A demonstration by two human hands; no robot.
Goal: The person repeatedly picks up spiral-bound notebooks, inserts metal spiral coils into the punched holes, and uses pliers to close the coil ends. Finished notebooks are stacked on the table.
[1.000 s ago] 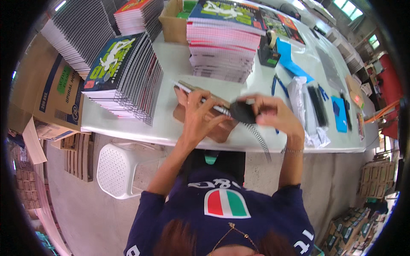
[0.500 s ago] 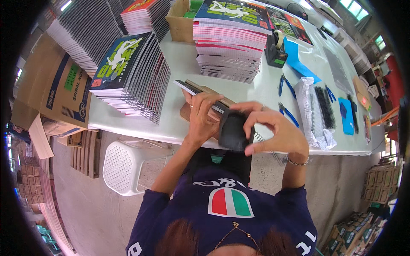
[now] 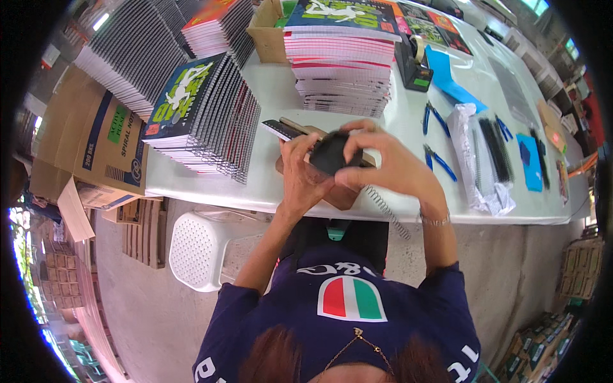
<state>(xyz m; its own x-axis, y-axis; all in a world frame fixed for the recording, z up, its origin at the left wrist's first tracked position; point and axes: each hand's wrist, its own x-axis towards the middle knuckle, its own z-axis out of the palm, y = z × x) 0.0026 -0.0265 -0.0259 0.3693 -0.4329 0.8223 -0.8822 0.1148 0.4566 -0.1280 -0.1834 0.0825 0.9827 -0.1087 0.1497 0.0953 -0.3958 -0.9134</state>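
Observation:
My left hand [image 3: 299, 169] grips a notebook [image 3: 280, 129], seen nearly edge-on at the table's front, with its fingers closed round it. My right hand [image 3: 393, 161] curls its thumb and fingers round a black rounded piece [image 3: 331, 153], which is blurred and whose kind I cannot make out. This piece lies against the notebook's near end, between both hands. A loose metal spiral wire [image 3: 386, 209] trails from beneath my right hand over the table's front edge. Under the hands shows a brown wooden block [image 3: 343, 198], partly hidden.
Stacks of spiral notebooks [image 3: 214, 124] stand left, with another tall stack [image 3: 341, 70] behind my hands. To the right lie blue-handled pliers [image 3: 439, 163], a silvery wrapper with black coils [image 3: 476, 166] and a tape dispenser [image 3: 415, 67]. A carton [image 3: 96, 140] and white stool [image 3: 198, 252] are left.
The black piece has moved up and left, turning from hanging low to a rounder outline. My right hand has shifted up with it. More of the spiral wire shows below.

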